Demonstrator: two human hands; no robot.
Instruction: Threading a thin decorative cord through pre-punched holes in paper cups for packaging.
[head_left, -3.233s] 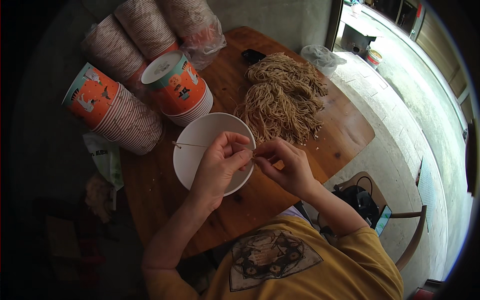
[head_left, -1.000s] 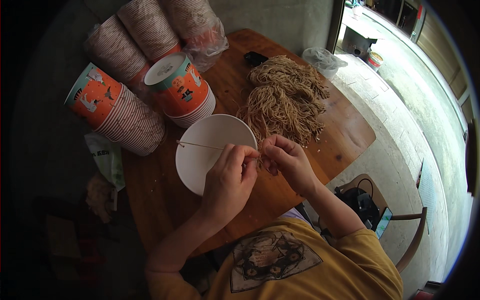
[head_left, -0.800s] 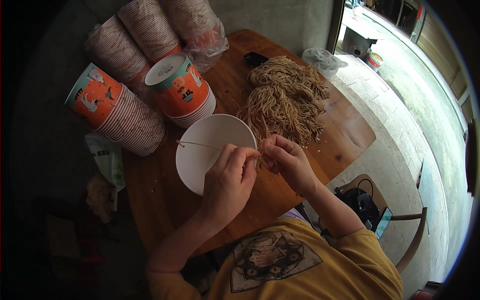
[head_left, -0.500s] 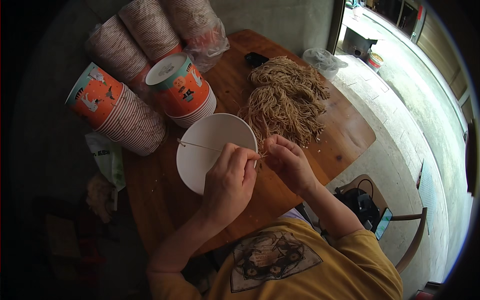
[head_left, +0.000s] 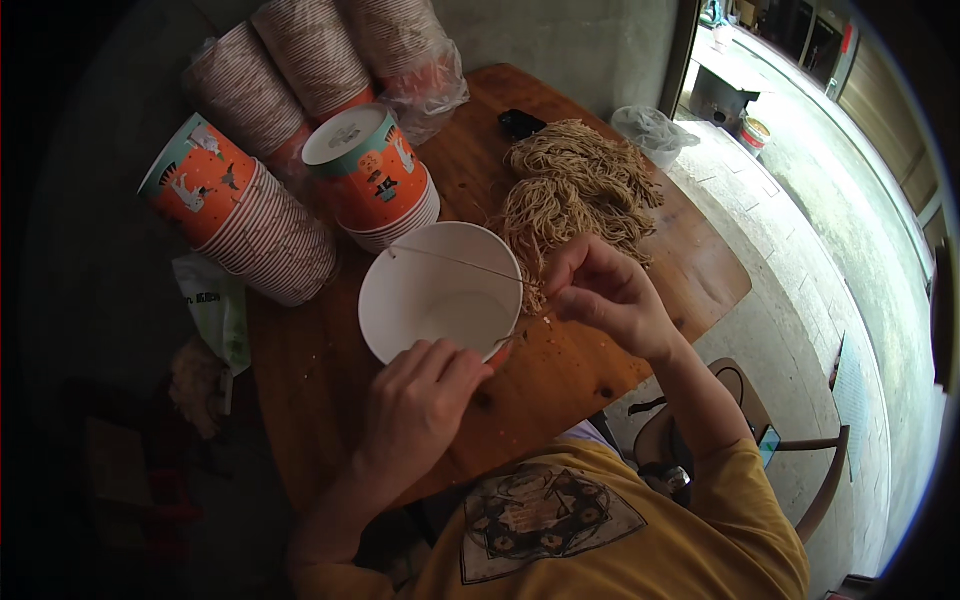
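A round paper bucket (head_left: 430,300), white inside and orange outside, stands on the table with its mouth up. From a hole near its far left rim a thin cord (head_left: 465,262) runs taut over the mouth to my right hand (head_left: 607,297). Thumb and fingers of that hand pinch the cord just beyond the right side of the bucket. My left hand (head_left: 420,405) grips the near rim, its fingers curled over the edge and its thumb hidden. A short cord end (head_left: 505,340) sticks out by the near right rim.
A heap of tan cords (head_left: 580,185) lies behind my right hand. Stacked orange buckets (head_left: 375,185) stand and lean at the far left, some in plastic wrap. The wooden table (head_left: 700,265) ends at the right; a chair (head_left: 830,480) with things on it is beyond.
My left hand has left the right rim, moving toward me and left onto the near rim. My right hand has risen slightly away to the right, drawing the cord across the bucket.
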